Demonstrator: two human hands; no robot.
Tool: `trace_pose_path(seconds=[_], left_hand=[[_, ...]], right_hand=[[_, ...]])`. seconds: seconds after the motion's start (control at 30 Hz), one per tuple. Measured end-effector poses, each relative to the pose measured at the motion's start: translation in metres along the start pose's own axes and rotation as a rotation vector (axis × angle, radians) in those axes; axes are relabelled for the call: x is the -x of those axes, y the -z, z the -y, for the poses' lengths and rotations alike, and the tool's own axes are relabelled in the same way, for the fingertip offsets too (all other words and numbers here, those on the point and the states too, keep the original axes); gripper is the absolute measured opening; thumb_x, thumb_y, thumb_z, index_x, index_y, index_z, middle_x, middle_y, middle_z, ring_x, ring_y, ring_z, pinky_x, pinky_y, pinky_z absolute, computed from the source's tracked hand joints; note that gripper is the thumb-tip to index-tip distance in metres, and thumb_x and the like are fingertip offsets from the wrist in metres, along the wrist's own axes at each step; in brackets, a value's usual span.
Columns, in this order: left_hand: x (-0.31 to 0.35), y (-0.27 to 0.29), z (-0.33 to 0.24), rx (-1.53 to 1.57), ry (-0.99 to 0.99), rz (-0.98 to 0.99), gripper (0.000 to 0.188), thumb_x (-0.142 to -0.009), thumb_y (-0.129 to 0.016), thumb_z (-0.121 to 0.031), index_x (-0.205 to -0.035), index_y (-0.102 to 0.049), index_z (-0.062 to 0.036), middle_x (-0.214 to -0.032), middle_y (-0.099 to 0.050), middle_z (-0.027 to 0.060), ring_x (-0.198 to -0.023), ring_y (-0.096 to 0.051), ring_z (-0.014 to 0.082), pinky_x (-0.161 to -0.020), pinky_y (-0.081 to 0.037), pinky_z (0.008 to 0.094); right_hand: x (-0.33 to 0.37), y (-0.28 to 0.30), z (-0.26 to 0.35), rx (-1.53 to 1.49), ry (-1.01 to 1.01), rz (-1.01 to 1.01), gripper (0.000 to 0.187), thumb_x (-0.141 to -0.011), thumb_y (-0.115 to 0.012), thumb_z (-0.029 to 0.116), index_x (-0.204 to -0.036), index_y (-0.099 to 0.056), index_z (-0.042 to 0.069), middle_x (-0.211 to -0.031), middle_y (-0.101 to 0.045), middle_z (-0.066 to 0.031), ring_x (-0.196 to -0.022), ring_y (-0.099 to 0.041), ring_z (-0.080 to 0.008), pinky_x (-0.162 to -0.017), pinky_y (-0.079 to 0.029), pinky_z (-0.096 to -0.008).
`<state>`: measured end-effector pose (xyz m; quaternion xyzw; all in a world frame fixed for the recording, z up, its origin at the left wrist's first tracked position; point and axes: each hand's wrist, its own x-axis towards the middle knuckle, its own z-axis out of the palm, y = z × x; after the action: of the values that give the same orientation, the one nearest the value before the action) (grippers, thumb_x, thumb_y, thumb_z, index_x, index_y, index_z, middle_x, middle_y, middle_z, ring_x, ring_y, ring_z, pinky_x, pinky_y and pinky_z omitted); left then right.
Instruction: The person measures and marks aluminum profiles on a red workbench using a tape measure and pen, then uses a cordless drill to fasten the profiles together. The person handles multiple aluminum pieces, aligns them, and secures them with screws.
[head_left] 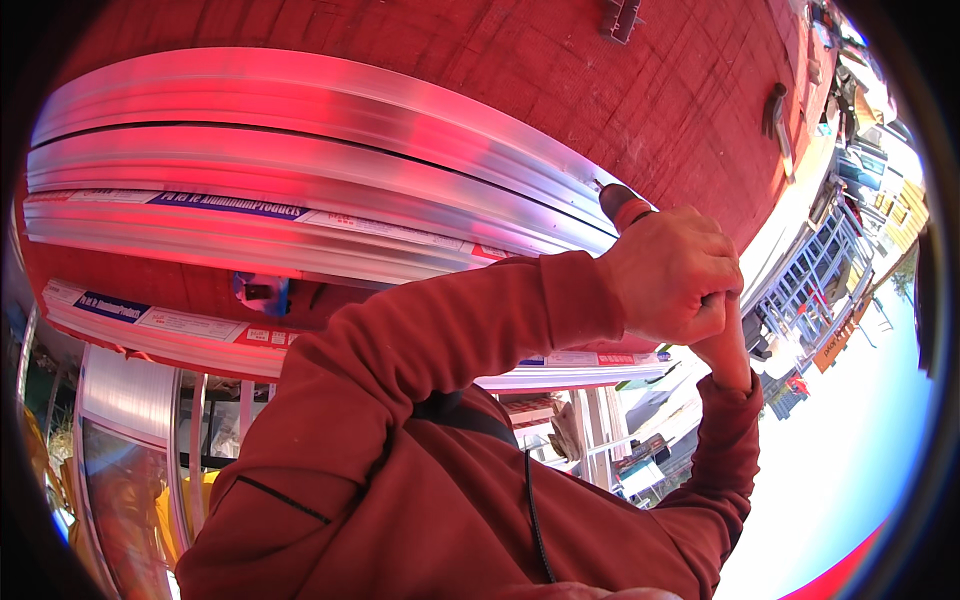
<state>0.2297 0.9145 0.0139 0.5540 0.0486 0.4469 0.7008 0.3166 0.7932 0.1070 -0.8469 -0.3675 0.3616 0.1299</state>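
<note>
What looks like a power drill [619, 203] points its dark nose, ringed in red, at the right end of the aluminium profiles [330, 105]. A thin bit tip shows at its front, at or just over the metal; contact is unclear. My left hand [668, 272] is closed over the drill's body and hides most of it. Behind and below it, my right hand [728, 345] is partly hidden, pressed up against the left, apparently around the drill's handle. The silvery profiles lie side by side on a red work surface [520, 75], some with printed label strips.
A hammer [779, 130] lies on the red surface toward the right. At the far edge sits a small dark metal tool with a marked scale [624, 18]. Another labelled profile [190, 325] runs along the near edge. Beyond the right edge stand metal ladder-like frames [815, 265] and clutter.
</note>
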Motion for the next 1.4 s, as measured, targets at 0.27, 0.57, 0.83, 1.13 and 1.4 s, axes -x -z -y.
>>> trace_pose_path(seconds=[0.27,0.57,0.83,1.13,1.4], left_hand=[[-0.005,-0.003,0.001,-0.047,0.062,0.042,0.014,-0.065,-0.061,-0.005,-0.077,-0.066,-0.0088,-0.08,-0.067,0.0054,-0.076,-0.064,0.0274,-0.069,-0.049,0.04],[-0.002,0.081,0.008,-0.354,0.073,0.076,0.02,-0.075,-0.062,-0.01,-0.095,-0.067,-0.009,-0.093,-0.067,0.0064,-0.091,-0.063,0.0277,-0.086,-0.046,0.0427],[0.009,0.152,0.03,-0.999,0.22,0.53,0.021,-0.078,-0.07,-0.017,-0.098,-0.07,-0.011,-0.097,-0.068,0.003,-0.097,-0.062,0.0225,-0.087,-0.047,0.0382],[0.013,0.152,0.033,-1.075,0.188,0.586,0.031,-0.077,-0.078,-0.029,-0.104,-0.07,-0.0139,-0.105,-0.067,-0.0008,-0.104,-0.06,0.0182,-0.091,-0.045,0.0352],[0.015,0.15,0.035,-1.095,0.171,0.607,0.033,-0.078,-0.078,-0.029,-0.105,-0.07,-0.0124,-0.106,-0.067,-0.0009,-0.105,-0.06,0.0178,-0.094,-0.044,0.0361]], right_hand=[[-0.003,0.002,-0.001,-0.018,-0.01,-0.04,0.026,-0.077,-0.071,-0.001,-0.102,-0.065,0.001,-0.095,-0.069,-0.0084,-0.093,-0.066,-0.0164,-0.073,-0.053,-0.0297],[-0.01,0.006,-0.004,-0.104,-0.235,0.036,0.054,-0.073,-0.07,-0.008,-0.127,-0.062,0.0,-0.102,-0.072,-0.0124,-0.098,-0.063,-0.0106,-0.089,-0.05,-0.0284],[-0.014,0.0,-0.001,-0.123,-0.294,0.067,0.05,-0.065,-0.075,-0.013,-0.112,-0.062,0.0,-0.095,-0.069,-0.0063,-0.09,-0.064,-0.0164,-0.085,-0.051,-0.0313],[-0.01,-0.015,0.002,-0.133,-0.257,-0.006,0.055,-0.068,-0.08,-0.006,-0.119,-0.059,-0.001,-0.103,-0.069,-0.0095,-0.095,-0.064,-0.0181,-0.087,-0.051,-0.0318],[0.029,0.011,0.023,-0.192,-0.27,-0.061,0.053,-0.074,-0.082,0.0,-0.121,-0.059,0.0,-0.11,-0.069,-0.0076,-0.098,-0.064,-0.0152,-0.089,-0.051,-0.0304]])
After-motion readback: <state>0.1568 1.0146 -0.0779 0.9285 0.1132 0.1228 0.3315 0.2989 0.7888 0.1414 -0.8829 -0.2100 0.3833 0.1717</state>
